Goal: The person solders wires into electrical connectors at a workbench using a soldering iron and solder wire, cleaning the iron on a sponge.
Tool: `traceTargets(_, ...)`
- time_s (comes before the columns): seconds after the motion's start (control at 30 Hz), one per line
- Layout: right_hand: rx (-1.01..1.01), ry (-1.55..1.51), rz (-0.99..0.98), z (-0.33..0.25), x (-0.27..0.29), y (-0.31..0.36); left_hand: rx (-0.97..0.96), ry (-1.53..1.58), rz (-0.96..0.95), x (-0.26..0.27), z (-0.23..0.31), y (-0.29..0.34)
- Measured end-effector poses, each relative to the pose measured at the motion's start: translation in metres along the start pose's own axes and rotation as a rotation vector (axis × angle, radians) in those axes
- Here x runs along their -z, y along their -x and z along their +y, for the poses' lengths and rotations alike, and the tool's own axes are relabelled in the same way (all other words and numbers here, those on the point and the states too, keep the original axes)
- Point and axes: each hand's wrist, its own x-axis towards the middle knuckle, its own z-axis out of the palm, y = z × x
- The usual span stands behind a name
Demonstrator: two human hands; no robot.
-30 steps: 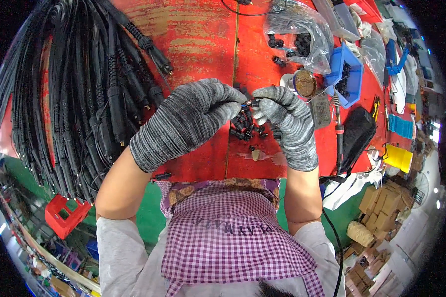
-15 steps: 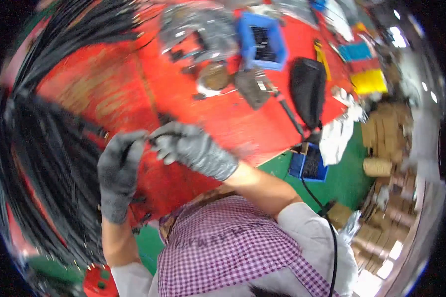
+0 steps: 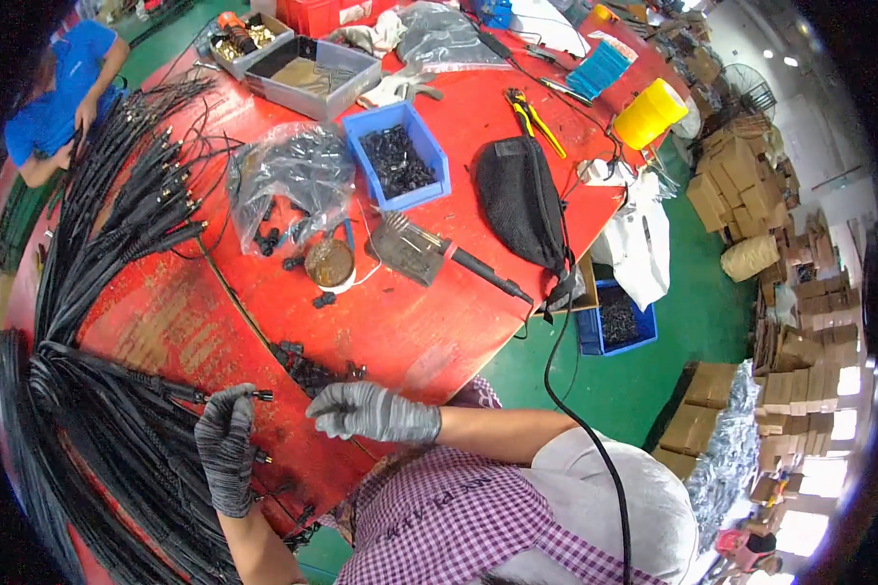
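My left hand (image 3: 226, 450), in a grey knit glove, pinches a black cable (image 3: 187, 394) near its end; a small dark connector tip sticks out past the fingers. A short gap to the right of that tip, my gloved right hand (image 3: 373, 413) has its fingers curled together, and whatever they may hold is hidden. Small black connector parts (image 3: 307, 369) lie on the red table (image 3: 439, 331) just beyond my hands. A thick bundle of black cables (image 3: 98, 429) runs along the left side, tied at one point.
A soldering iron (image 3: 483, 273) rests at a metal stand beside a tin of brown flux (image 3: 329, 263). Farther back are a plastic bag (image 3: 298, 180), a blue bin (image 3: 424, 190) of black parts, a black pouch (image 3: 519, 200) and yellow pliers (image 3: 537, 122). Another person (image 3: 63, 93) handles cables far left.
My hands have parted; before, they met at the fingertips. Both now sit lower in the view, and the cable tip shows beyond my left fingers. The view has tilted up toward the table's far side.
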Motion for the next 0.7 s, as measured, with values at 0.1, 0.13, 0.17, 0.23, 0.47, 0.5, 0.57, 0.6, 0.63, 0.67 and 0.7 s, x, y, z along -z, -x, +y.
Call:
traceTargets(0.1,0.118,-0.202,-0.076,0.004,-0.013,-0.02,0.078,-0.064,0.029,0.005,0.0,0.002)
traceTargets(0.13,0.171,0.002,-0.011,-0.007,-0.017,-0.024,0.148,-0.054,0.065,0.0,0.006,0.001)
traceTargets(0.17,0.229,0.196,0.032,-0.023,-0.02,-0.028,0.099,-0.053,0.038,-0.004,0.014,0.003)
traceTargets(0.23,0.219,-0.1,0.075,-0.029,-0.026,-0.036,-0.127,-0.103,-0.015,-0.001,0.007,-0.002)
traceTargets(0.47,0.136,-0.018,0.062,-0.034,-0.028,-0.045,-0.221,-0.247,0.026,0.006,-0.01,0.001)
traceTargets(0.5,0.182,0.002,0.049,-0.031,-0.027,-0.046,-0.213,-0.237,0.036,0.008,-0.008,0.003)
traceTargets(0.57,0.155,0.068,0.06,-0.033,-0.028,-0.046,-0.155,-0.232,-0.002,0.01,-0.008,0.004)
traceTargets(0.6,0.154,0.113,0.089,-0.034,-0.028,-0.044,-0.152,-0.223,0.002,0.011,-0.011,0.004)
traceTargets(0.63,0.153,0.157,0.118,-0.035,-0.03,-0.043,-0.227,-0.224,0.003,0.011,-0.016,0.003)
traceTargets(0.67,0.16,0.186,0.147,-0.04,-0.032,-0.043,-0.301,-0.226,0.004,0.011,-0.018,0.002)
traceTargets(0.7,0.153,0.191,0.147,-0.042,-0.033,-0.043,-0.297,-0.218,0.006,0.012,-0.019,0.0)
